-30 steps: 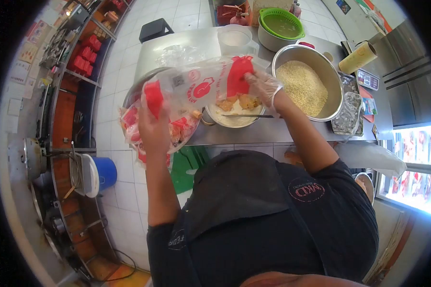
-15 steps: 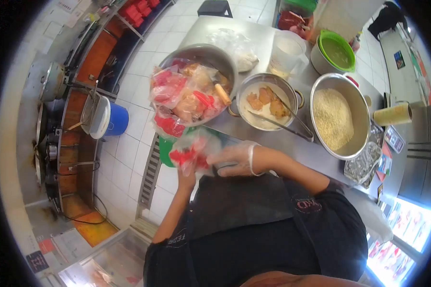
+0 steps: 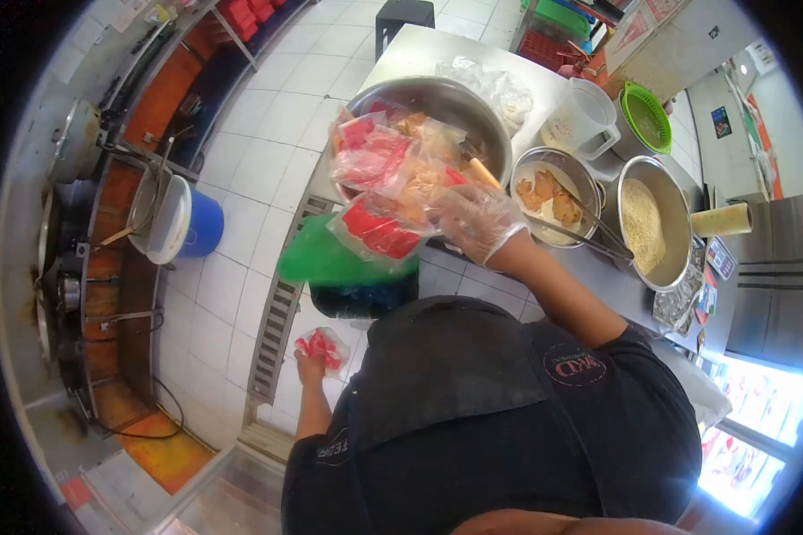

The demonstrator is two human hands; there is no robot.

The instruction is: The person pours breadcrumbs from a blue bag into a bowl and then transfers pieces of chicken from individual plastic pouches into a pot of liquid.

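Observation:
My left hand (image 3: pixel 310 364), low at the left of my body, is closed on a crumpled clear plastic bag with red on it (image 3: pixel 328 349). My right hand (image 3: pixel 480 225), in a clear glove, reaches over the near right rim of a large metal bowl (image 3: pixel 486 100). Its fingers stretch onto the red and clear plastic bags (image 3: pixel 379 160) heaped there; the fingertips blend into the plastic. One red bag (image 3: pixel 379 227) hangs out over the bowl's near side. Below it is a blurred green lid (image 3: pixel 317 251) above a black bin (image 3: pixel 366 300).
Right of the bowl stands a pot (image 3: pixel 528 160) with pieces in pale liquid and tongs (image 3: pixel 589 234) across it. Farther right are a metal bowl of crumbs (image 3: pixel 641 223), a clear jug (image 3: pixel 589 111) and a green basket (image 3: pixel 644 116). A blue bucket (image 3: pixel 207 223) stands at left.
My hands have parted: the left went down and toward me with the bag, the right moved up to the bowl's bags. The green lid has swung and the dark bin now shows.

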